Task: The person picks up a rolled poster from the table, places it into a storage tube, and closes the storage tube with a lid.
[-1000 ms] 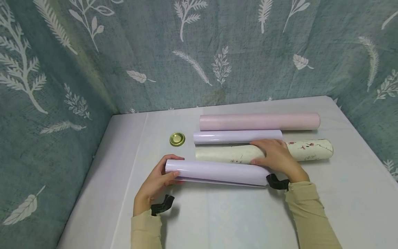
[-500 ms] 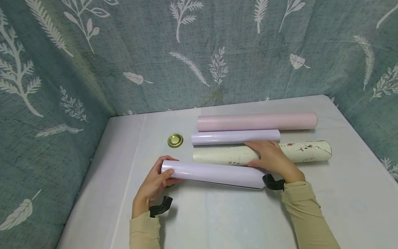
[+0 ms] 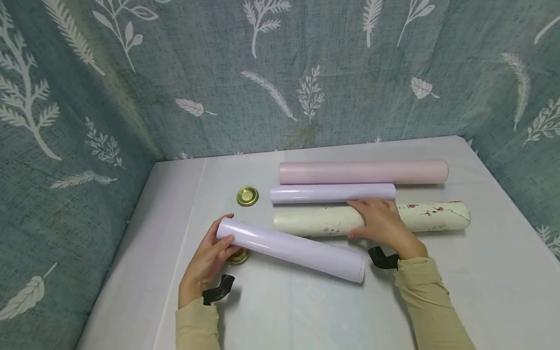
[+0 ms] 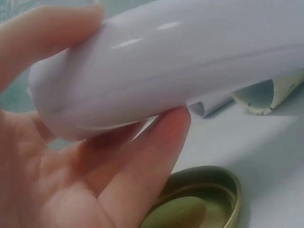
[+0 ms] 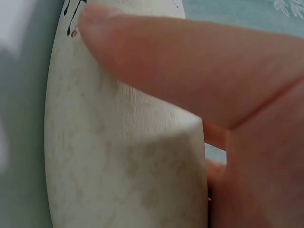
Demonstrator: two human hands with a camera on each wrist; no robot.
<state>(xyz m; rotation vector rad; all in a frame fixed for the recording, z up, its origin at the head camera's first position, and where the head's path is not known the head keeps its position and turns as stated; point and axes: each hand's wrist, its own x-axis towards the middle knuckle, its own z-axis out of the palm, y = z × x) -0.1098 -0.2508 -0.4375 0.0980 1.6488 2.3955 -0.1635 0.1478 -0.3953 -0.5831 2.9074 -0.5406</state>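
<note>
My left hand (image 3: 205, 260) grips the left end of a glossy pale lavender paper roll (image 3: 293, 250), thumb above and fingers below. The roll slants, its right end nearer the front. In the left wrist view, the thumb and fingers wrap its end, with a gold jar lid (image 4: 228, 180) lying just beneath. That lid is partly hidden by the hand in the head view. My right hand (image 3: 385, 227) spans a cream roll with red blossoms (image 3: 430, 215), gripping it near the middle. Its thumb lies across the roll's surface in the right wrist view.
Behind the cream roll lie a thinner lavender roll (image 3: 323, 193) and a longer pink roll (image 3: 363, 172), roughly parallel. Another gold lid (image 3: 247, 196) lies left of them. The white-covered table (image 3: 306, 311) meets a green leaf-patterned curtain (image 3: 210, 73) at the back and sides.
The held lavender roll has turned: its right end swung toward the front, away from the right hand, and its left end moved slightly left. The lid beneath has come into view.
</note>
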